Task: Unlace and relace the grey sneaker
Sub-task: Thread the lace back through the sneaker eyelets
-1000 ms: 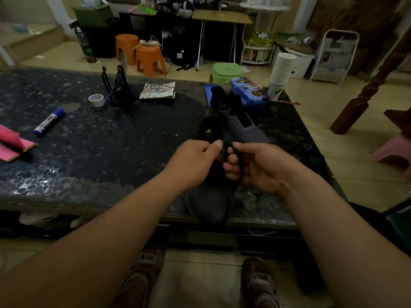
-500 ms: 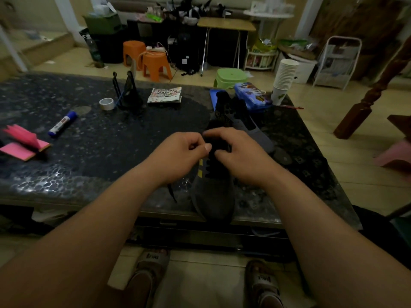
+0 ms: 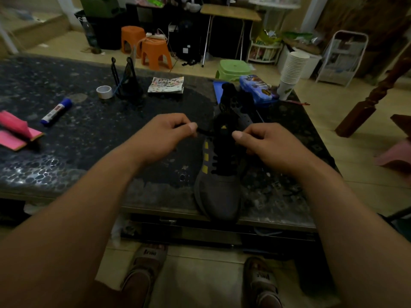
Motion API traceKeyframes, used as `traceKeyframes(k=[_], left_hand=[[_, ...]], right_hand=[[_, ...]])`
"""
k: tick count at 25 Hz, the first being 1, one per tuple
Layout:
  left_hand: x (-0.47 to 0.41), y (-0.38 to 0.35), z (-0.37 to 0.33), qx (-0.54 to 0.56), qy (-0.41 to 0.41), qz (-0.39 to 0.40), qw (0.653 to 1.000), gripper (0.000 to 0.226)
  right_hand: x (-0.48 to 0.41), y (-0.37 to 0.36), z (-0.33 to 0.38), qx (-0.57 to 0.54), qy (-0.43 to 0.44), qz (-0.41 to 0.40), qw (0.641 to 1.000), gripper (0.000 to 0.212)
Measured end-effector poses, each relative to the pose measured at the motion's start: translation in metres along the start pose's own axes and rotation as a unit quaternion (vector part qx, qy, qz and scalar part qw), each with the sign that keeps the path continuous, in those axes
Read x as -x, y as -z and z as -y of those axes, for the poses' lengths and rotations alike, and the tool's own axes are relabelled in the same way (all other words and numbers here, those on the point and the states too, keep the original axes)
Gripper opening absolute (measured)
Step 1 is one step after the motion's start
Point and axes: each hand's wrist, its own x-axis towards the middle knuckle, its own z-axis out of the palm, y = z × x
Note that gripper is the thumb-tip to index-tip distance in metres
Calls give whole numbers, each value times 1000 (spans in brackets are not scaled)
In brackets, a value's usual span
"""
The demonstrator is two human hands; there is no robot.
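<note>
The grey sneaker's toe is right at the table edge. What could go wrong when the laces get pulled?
The left hand and right hand each pinch the black lace; nothing holds the grey sneaker down, so a tug might slide it off the table edge. The lace ends could also slip from that fingertip pinch.

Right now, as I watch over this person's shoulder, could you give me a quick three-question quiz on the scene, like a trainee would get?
1. True or false: the left hand pinches a black lace.
2. Which way does the toe of the grey sneaker point? A toward the person; B away from the person; C toward the pink cloth.
3. Fill in: the roll of tape lies to the sneaker's ____.

Key: 1 true; 2 A; 3 left.
</note>
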Motion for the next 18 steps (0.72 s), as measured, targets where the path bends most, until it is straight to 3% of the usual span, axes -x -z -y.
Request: traceKeyframes(k=[5, 8, 13, 16, 18], left_hand=[[-11, -34, -25, -33, -72, 94, 992, 20], [-18, -35, -22, -59, -72, 84, 992, 11], [-16, -20, -8, -52, -19, 69, 996, 23], [-12, -26, -10, -74, -44, 73, 994, 22], [-14, -33, -13, -109, -66, 56, 990, 21]], right_hand=[[-13, -32, 25, -135, 21, 63, 989, 52], [-16, -32, 20, -105, 4, 59, 993, 45], [-13, -15, 3, -6, -4, 20, 1000, 28], [-11, -23, 9, -153, -37, 69, 985, 16], [-12, -30, 13, -193, -34, 109, 975, 20]])
